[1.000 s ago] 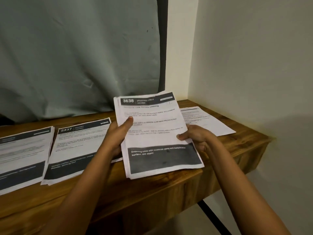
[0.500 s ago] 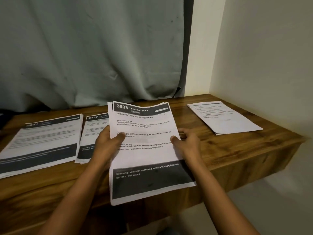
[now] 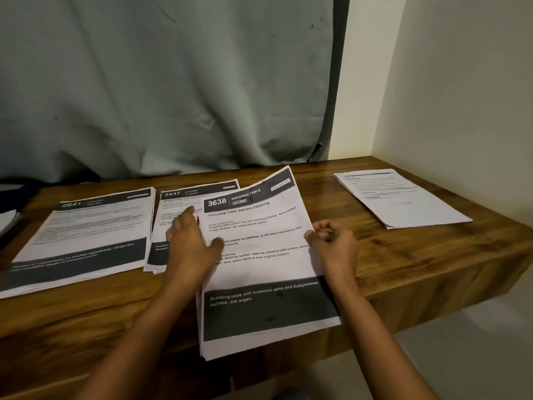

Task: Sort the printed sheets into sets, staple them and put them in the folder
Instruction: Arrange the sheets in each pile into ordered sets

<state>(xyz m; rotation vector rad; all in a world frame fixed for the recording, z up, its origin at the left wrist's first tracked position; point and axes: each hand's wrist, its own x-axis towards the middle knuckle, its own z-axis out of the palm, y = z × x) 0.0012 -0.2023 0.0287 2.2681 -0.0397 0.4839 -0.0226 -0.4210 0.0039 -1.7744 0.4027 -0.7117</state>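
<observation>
A stack of printed sheets headed "3638 Dressing Table" (image 3: 259,264) lies on the wooden table (image 3: 403,255), with its lower end hanging over the front edge and its far right corner curling up. My left hand (image 3: 193,243) is at the stack's left edge, its fingers stretched out over the "2437 Kitchen" stack (image 3: 199,193) and its thumb resting on the top sheet. My right hand (image 3: 331,243) has curled fingers and pinches the stack's right edge. A "2641" stack (image 3: 86,235) lies further left. No stapler or folder is in view.
A thin set of white printed sheets (image 3: 401,197) lies at the table's far right near the wall. Another pile's corner (image 3: 7,222) shows at the left border. A grey curtain (image 3: 173,82) hangs behind the table, and the wall corner closes the right side.
The 3638 stack came down from my hands onto the table. My left hand loosened, and its fingers now spread over the 2437 stack. The view has turned left and downward.
</observation>
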